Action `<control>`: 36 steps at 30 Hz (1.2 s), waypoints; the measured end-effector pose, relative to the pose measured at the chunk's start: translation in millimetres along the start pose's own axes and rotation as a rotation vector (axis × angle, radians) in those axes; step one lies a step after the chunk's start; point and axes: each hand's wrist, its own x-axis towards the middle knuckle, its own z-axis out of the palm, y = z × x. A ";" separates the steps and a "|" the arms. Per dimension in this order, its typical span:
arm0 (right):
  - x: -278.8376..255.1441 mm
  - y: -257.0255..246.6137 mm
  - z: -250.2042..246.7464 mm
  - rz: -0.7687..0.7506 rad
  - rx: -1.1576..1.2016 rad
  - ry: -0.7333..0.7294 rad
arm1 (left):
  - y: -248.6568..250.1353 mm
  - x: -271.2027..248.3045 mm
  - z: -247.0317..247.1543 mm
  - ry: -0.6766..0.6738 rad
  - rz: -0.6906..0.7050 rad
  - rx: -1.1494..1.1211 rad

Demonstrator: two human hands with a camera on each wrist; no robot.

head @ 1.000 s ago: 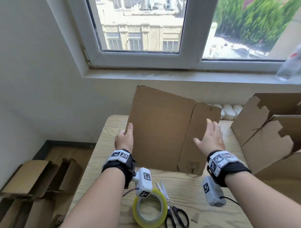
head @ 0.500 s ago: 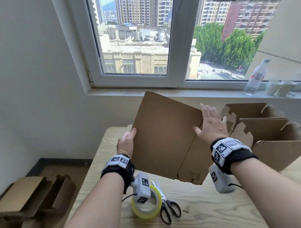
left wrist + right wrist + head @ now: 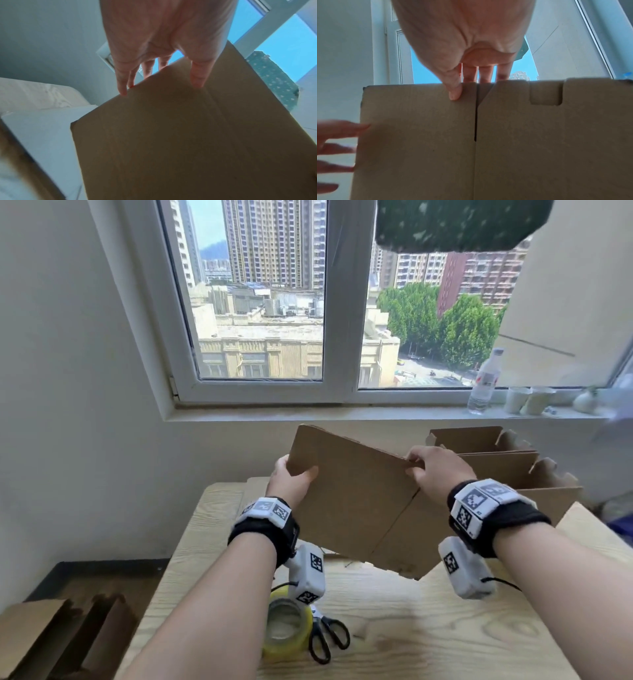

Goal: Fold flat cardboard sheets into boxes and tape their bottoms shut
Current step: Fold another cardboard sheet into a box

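Two hands hold a flat brown cardboard sheet upright and tilted above a pale wooden table, in front of a window. Seen from the head, the left hand pinches the sheet's upper left corner, thumb on the near face and fingers hidden behind, while the right hand grips the top edge near the middle with fingers curled over it. Only this view takes in the table, where a roll of yellowish tape lies touching a pair of black-handled scissors, and the already folded boxes standing to the right of the sheet. More cardboard lies on the floor at lower left, and a plastic bottle stands on the windowsill beside two white cups. The left wrist camera shows what the head view hides: straight fingers running down behind the sheet's edge and the thumb pressed on its front. The right wrist camera reveals the sheet's detail: a dark slit running down from the top edge to a crease line, and a square tab cut in the top edge to the right. There the right thumb lies on the near face just left of the slit, with the other fingers behind the edge.
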 end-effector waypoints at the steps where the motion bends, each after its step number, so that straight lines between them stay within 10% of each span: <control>1: 0.8 4.0 -2.3 -0.010 0.014 0.015 | 9.6 -2.8 7.3 0.011 0.019 0.006; 14: -31.3 64.0 2.9 -0.138 0.076 -0.046 | 36.9 -35.4 107.1 0.089 -0.266 0.011; 36: -19.8 82.3 9.2 -0.088 0.063 -0.297 | 40.6 -40.1 116.5 0.001 -0.394 0.095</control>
